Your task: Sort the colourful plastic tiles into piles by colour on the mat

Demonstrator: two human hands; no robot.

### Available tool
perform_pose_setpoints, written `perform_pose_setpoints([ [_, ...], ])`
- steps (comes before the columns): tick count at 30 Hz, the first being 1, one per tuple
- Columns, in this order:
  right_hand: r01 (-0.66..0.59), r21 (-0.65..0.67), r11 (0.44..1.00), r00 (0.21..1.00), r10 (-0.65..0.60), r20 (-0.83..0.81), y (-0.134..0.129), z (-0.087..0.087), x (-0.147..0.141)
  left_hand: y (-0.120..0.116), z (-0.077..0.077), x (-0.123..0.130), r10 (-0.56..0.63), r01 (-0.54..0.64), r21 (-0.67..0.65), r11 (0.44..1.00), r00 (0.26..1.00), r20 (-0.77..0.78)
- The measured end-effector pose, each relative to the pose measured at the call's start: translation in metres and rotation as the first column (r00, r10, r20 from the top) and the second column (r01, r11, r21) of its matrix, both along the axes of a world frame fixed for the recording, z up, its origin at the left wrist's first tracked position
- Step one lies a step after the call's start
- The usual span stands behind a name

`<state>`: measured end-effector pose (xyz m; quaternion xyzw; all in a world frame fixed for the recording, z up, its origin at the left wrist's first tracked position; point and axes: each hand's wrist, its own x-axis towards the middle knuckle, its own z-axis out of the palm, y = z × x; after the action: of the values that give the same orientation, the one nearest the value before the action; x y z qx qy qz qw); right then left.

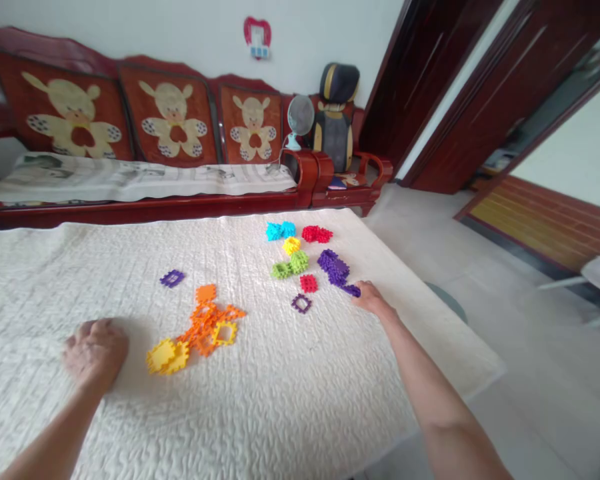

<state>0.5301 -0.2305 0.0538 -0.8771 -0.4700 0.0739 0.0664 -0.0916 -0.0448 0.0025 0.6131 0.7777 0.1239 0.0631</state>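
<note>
My right hand (369,296) is closed on a purple piece (351,290) at the lower end of the purple pile (333,267). My left hand (96,348) rests on the white quilted cover with its fingers curled under; whether it holds anything is hidden. To its right lie yellow pieces (163,357) and a loose heap of orange pieces (205,323). A single purple piece (173,278) sits farther back. Left of the purple pile are green pieces (299,261), a red piece (309,283) and a dark purple frame (301,304).
Blue pieces (281,231), a yellow stack (291,245) and red pieces (317,234) lie toward the back of the white cover (260,400). Beyond it stand a wooden sofa (150,205), a small fan (301,117) and a chair (350,193).
</note>
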Motion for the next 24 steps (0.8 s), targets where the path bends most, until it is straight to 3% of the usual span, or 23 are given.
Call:
perform_pose_setpoints([
  [5,-0.067,-0.056,0.996,0.998,0.066,-0.025,0.007,0.003,0.008,-0.013,0.012,0.015,0.001,-0.001,0.091,0.996,1.000,-0.001],
  [11,-0.104,-0.073,0.992,0.994,0.102,-0.030,0.006,-0.001,0.010,-0.013,0.010,0.015,-0.006,0.008,0.129,0.992,1.000,-0.016],
  [15,-0.047,-0.104,0.993,0.998,0.043,-0.047,-0.011,0.004,0.017,-0.012,0.008,0.015,0.015,-0.013,0.133,0.991,1.000,-0.013],
  [17,-0.029,-0.052,0.998,0.999,0.028,-0.022,-0.011,0.010,0.008,-0.011,0.005,0.015,0.017,-0.015,0.138,0.990,1.000,-0.014],
  [19,-0.085,0.087,0.993,0.996,0.087,-0.025,0.002,0.016,-0.021,-0.011,0.003,0.014,0.021,-0.018,0.148,0.989,1.000,-0.020],
  [21,-0.213,0.276,0.937,0.967,0.242,-0.076,0.030,0.021,-0.076,-0.011,0.001,0.014,0.025,-0.019,0.167,0.986,0.999,-0.035],
  [22,-0.308,0.346,0.886,0.922,0.368,-0.120,0.049,0.022,-0.112,-0.011,0.000,0.014,0.024,-0.016,0.177,0.984,0.999,-0.043],
  [24,-0.511,0.447,0.734,0.748,0.636,-0.190,0.092,0.022,-0.193,-0.011,0.000,0.014,0.016,-0.006,0.189,0.982,0.999,-0.051],
])
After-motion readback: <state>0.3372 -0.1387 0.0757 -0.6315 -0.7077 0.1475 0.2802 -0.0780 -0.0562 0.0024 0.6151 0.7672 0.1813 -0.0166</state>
